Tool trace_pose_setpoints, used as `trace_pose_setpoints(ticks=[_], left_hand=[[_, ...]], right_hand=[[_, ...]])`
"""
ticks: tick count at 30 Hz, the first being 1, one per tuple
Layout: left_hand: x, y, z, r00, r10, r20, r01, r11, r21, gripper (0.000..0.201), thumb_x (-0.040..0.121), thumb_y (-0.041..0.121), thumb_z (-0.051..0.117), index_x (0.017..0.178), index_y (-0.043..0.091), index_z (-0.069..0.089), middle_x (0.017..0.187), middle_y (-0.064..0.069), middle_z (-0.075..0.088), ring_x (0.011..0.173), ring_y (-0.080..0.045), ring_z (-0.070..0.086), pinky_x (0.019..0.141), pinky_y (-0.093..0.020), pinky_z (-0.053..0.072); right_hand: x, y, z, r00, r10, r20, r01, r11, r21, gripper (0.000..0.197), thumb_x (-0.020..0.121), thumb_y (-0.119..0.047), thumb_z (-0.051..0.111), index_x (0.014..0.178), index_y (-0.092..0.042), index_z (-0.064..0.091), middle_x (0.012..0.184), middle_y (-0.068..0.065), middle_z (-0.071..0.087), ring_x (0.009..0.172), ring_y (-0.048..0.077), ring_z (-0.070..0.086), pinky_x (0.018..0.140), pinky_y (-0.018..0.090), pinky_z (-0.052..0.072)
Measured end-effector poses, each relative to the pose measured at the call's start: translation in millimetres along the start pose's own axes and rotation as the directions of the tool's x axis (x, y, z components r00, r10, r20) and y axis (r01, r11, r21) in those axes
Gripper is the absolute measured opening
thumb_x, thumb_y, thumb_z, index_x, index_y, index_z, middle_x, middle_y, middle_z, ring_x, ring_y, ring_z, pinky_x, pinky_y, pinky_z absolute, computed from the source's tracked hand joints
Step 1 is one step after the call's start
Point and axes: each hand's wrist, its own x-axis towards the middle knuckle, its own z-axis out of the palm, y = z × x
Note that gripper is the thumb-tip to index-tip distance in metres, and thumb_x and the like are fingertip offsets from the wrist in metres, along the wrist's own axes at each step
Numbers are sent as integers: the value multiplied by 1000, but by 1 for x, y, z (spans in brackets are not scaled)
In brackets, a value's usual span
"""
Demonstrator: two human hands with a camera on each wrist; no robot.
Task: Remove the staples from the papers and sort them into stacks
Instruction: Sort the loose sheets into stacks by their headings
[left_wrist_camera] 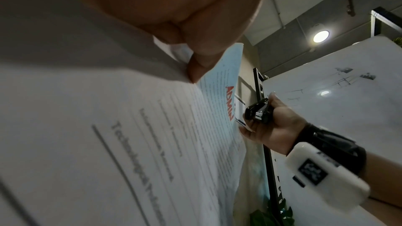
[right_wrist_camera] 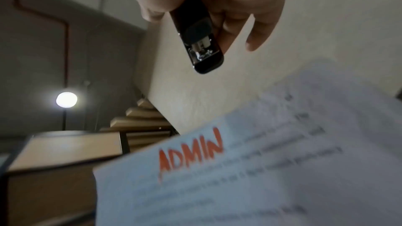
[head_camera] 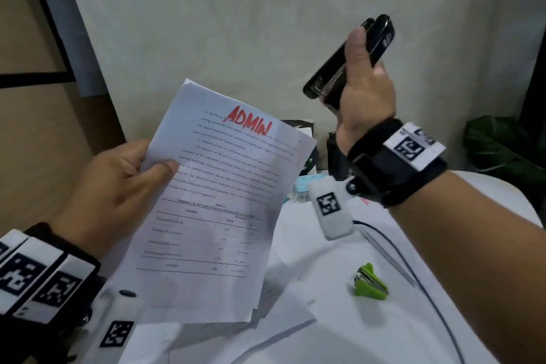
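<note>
Papers (head_camera: 212,201): "ADMIN" sheets pinched by left hand (head_camera: 112,186), below-left of stapler.
Stapler (head_camera: 348,59): gripped in right hand (head_camera: 366,97), nose angled toward papers.

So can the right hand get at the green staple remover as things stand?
Probably not yet. The right hand grips the black stapler, raised well above the table. The green staple remover lies uncovered there with nothing over it, so freeing the hand should open the way.

Green plant (head_camera: 502,142), round lamp (right_wrist_camera: 66,99).
</note>
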Motion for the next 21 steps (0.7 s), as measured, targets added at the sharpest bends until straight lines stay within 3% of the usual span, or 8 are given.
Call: trace_pose_setpoints(ticks=[2, 6, 9, 12, 16, 18, 21], left_hand=[[0, 5, 1, 1000, 21, -2, -21, 1000, -4, 27, 92, 43, 62, 105, 23, 74, 96, -6, 80, 85, -36, 76, 71, -66, 60], [-1, 10, -1, 1000, 29, -7, -30, 999, -22, 26, 93, 40, 63, 109, 23, 75, 99, -6, 80, 89, -38, 76, 74, -67, 59], [-3, 12, -1, 999, 36, -10, -36, 999, -7, 29, 92, 40, 63, 110, 22, 75, 100, -6, 80, 91, -37, 76, 76, -66, 60], [-5, 14, 2, 999, 50, 1, -50, 999, 15, 26, 91, 39, 62, 105, 22, 76, 95, -3, 81, 88, -33, 76, 76, -62, 60], [-7, 14, 7, 997, 70, 32, -71, 997, 36, 26, 91, 39, 61, 103, 22, 76, 93, 3, 81, 86, -25, 76, 76, -53, 62], [-8, 11, 10, 996, 75, 43, -77, 996, 37, 23, 91, 39, 61, 101, 23, 75, 89, 5, 80, 82, -22, 76, 73, -46, 62], [-9, 1, 12, 997, 55, 53, -58, 998, 40, 8, 99, 26, 68, 96, 29, 75, 85, 8, 79, 74, -12, 74, 63, -31, 60]], right_hand=[[-10, 10, 8, 996, -84, 6, 84, 986, -144, 53, 82, -72, 54, 105, -25, 59, 92, -4, 67, 83, 14, 67, 71, 39, 60], [-17, 37, 1, 996, -84, 39, 92, 924, -372, 69, 68, -91, 40, 96, -30, 56, 86, -2, 65, 85, 23, 67, 82, 51, 57], [-17, 48, -5, 999, 7, -35, -18, 945, -328, 71, 66, -91, 41, 83, -24, 58, 76, -2, 61, 80, 26, 64, 85, 53, 56], [-15, 54, -4, 993, 82, -80, -99, 965, -244, 64, 68, -86, 45, 68, -23, 53, 67, -2, 58, 70, 24, 59, 77, 45, 55], [-14, 56, -2, 992, -3, -129, -49, 917, -397, 54, 91, -65, 50, 66, -17, 53, 65, -1, 56, 63, 21, 52, 64, 31, 45], [-11, 58, -2, 991, 9, -135, -67, 899, -432, 53, 92, -59, 54, 65, -14, 54, 64, -1, 56, 59, 19, 51, 62, 30, 40], [-5, 64, 0, 973, 219, -76, -230, 881, -414, 57, 80, -70, 60, 68, -14, 61, 70, 4, 67, 66, 26, 63, 69, 36, 53]])
